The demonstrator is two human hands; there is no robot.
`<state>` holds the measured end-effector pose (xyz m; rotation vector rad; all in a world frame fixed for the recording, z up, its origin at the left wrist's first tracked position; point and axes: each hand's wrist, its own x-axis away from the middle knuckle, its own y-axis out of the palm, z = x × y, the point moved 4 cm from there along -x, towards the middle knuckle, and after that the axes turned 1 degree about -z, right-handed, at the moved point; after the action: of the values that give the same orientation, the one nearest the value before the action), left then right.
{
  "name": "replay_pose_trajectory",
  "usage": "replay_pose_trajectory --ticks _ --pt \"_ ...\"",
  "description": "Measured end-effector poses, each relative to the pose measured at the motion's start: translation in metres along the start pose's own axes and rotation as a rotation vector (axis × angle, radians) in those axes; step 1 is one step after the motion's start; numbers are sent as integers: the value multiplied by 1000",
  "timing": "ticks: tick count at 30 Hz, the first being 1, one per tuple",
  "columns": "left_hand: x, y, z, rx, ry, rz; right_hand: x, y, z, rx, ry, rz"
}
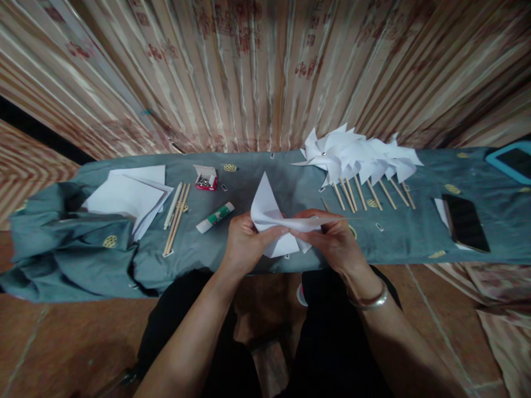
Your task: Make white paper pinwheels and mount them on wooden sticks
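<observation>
Between my hands is a white paper pinwheel [266, 200], its corners bent in toward the middle and one point standing up. My left hand [244, 240] pinches its left side, thumb laid across the folded paper. On the other side my right hand [334, 235] grips the paper between thumb and fingers; a silver bracelet sits on that wrist. The fingertips behind the paper are hidden. A glue stick [215, 217] lies just left of my left hand. Beyond it stands an opened small red box [206, 179] holding metal pins or tacks.
Several finished pinwheels on sticks [357, 155] lie overlapping at the back right. White paper sheets [124, 193] are stacked at left, beside wooden sticks [177, 218] and a white pen-like rod. A phone [466, 222] and a blue-framed device [514, 160] lie at right on the grey-green cloth [415, 237].
</observation>
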<state>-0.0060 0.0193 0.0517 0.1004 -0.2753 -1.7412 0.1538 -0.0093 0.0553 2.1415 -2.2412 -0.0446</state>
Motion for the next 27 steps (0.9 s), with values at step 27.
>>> replay_pose_trajectory --ticks 27 --pt "-4 -1 -20 51 -139 35 -4 2 8 157 20 39"
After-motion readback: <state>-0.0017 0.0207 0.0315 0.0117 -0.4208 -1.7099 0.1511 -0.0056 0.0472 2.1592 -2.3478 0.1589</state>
